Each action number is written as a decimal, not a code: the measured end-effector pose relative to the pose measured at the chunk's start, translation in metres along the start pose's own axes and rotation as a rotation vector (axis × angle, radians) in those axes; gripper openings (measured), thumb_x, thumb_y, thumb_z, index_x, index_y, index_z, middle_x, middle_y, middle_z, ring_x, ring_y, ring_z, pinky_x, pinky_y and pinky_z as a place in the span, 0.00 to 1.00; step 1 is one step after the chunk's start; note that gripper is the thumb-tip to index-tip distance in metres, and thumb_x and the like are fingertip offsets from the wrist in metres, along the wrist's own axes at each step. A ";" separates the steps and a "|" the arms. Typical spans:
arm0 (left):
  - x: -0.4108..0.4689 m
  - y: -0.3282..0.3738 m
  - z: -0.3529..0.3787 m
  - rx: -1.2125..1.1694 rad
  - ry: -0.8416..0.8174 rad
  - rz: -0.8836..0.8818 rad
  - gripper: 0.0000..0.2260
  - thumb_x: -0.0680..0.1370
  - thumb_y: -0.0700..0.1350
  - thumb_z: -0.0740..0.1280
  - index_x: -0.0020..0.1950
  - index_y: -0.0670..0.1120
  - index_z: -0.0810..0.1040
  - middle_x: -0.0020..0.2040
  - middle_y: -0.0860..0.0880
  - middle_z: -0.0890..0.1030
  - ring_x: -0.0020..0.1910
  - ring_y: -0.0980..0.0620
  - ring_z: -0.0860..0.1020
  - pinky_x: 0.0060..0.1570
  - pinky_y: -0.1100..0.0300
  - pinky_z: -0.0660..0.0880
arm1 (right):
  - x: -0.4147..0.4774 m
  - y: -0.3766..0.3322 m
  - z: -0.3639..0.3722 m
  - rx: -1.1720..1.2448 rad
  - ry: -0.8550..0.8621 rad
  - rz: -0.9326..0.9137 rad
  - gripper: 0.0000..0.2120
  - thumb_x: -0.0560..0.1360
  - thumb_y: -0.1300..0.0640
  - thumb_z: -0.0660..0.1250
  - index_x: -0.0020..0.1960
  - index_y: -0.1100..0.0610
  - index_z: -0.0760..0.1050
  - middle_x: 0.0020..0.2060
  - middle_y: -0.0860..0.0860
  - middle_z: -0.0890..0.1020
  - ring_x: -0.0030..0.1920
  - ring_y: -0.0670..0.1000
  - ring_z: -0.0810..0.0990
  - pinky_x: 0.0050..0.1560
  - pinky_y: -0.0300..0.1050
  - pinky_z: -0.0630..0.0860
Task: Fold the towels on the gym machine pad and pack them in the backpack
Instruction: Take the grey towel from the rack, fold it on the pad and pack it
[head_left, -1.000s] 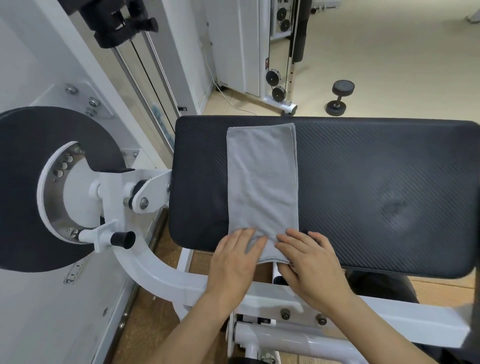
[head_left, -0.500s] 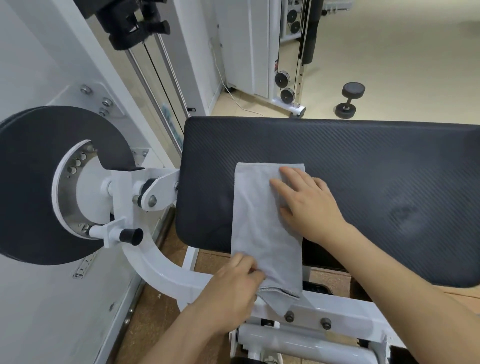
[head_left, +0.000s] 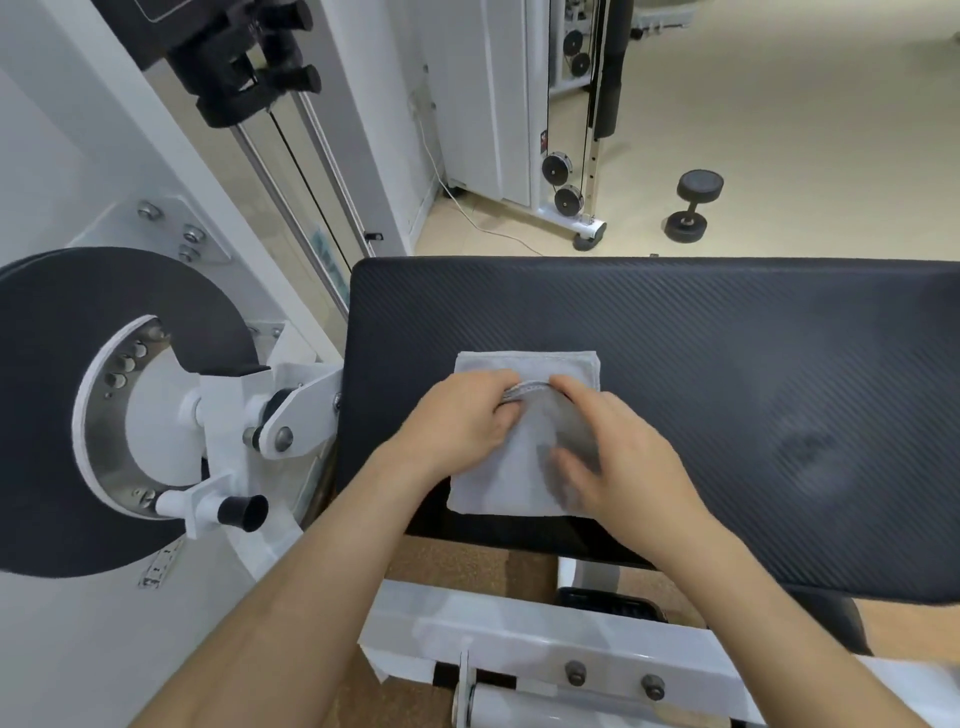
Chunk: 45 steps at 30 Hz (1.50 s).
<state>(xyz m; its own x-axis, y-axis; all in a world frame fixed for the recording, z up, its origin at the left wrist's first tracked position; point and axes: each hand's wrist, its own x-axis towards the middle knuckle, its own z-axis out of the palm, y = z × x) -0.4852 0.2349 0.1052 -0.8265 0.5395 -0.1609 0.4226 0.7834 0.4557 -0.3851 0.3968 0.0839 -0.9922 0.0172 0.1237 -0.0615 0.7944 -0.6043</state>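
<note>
Now the fold is nearly home: left hand (head_left: 457, 421) and right hand (head_left: 618, 457) each pinch the stitched hem of the grey towel (head_left: 524, 364), holding it just short of the far edge beyond the fingertips, on the pad (head_left: 727, 389) beneath both palms. It looks soft, thin, squared into a doubled rectangle; packing is yet to come, no backpack in view

A gym. Beyond the black machine pad (head_left: 727, 364) stand a dumbbell (head_left: 693, 206) and what looks like a cable machine (head_left: 498, 104) with pulleys (head_left: 557, 167).
</note>
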 end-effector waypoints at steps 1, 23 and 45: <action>0.003 -0.003 0.003 -0.061 0.047 -0.034 0.05 0.80 0.50 0.63 0.50 0.52 0.77 0.45 0.58 0.79 0.46 0.55 0.77 0.47 0.55 0.74 | 0.006 0.002 0.004 0.011 0.059 0.025 0.26 0.77 0.52 0.65 0.74 0.48 0.63 0.58 0.48 0.77 0.54 0.50 0.77 0.46 0.42 0.68; 0.005 -0.026 0.025 -0.058 0.376 -0.218 0.11 0.84 0.51 0.55 0.59 0.48 0.71 0.45 0.50 0.80 0.41 0.51 0.78 0.43 0.50 0.76 | 0.054 0.015 0.012 -0.037 0.131 0.168 0.01 0.80 0.60 0.57 0.51 0.56 0.65 0.45 0.51 0.72 0.39 0.56 0.74 0.38 0.51 0.69; 0.012 -0.024 0.018 0.262 0.243 -0.050 0.12 0.81 0.52 0.58 0.61 0.50 0.74 0.54 0.52 0.75 0.53 0.52 0.73 0.55 0.51 0.71 | 0.070 0.023 0.012 -0.246 0.123 0.093 0.06 0.79 0.56 0.60 0.55 0.55 0.72 0.51 0.52 0.69 0.50 0.52 0.67 0.37 0.45 0.68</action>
<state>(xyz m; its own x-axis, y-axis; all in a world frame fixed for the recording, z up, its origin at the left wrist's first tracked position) -0.4983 0.2285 0.0765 -0.8996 0.4339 0.0494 0.4342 0.8765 0.2077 -0.4573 0.4094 0.0693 -0.9708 0.1586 0.1798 0.0724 0.9089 -0.4107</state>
